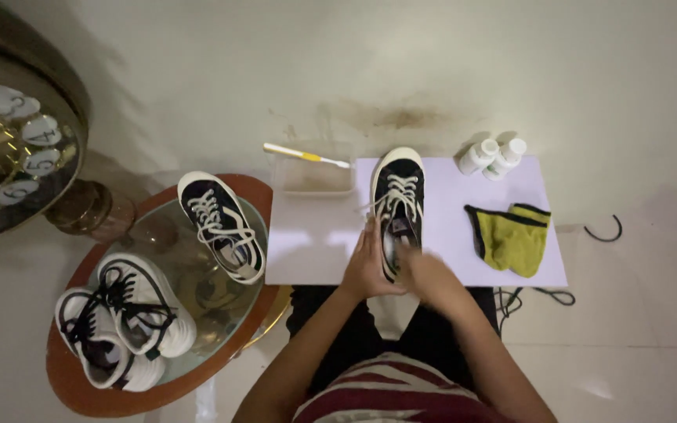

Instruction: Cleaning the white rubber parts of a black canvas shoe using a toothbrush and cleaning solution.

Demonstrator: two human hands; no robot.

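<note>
We saw one black shoe (398,205) lying on the white board (315,243), toe pointing away. The left hand (367,266) curled its fingers around the heel side; the right hand (423,272) was blurred, so we could not tell its grip. Beyond lay one yellow cloth (513,238), two white bottles (492,157), one tub (314,175) with one toothbrush (305,156), and three more shoes (131,301) on the round table (80,392).

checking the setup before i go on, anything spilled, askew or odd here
A brownish stain marks the pale floor just beyond the white board. The toothbrush lies balanced across the clear tub's rim. Both hands, left hand and right hand, grip the black sneaker. Nothing looks spilled.
</note>
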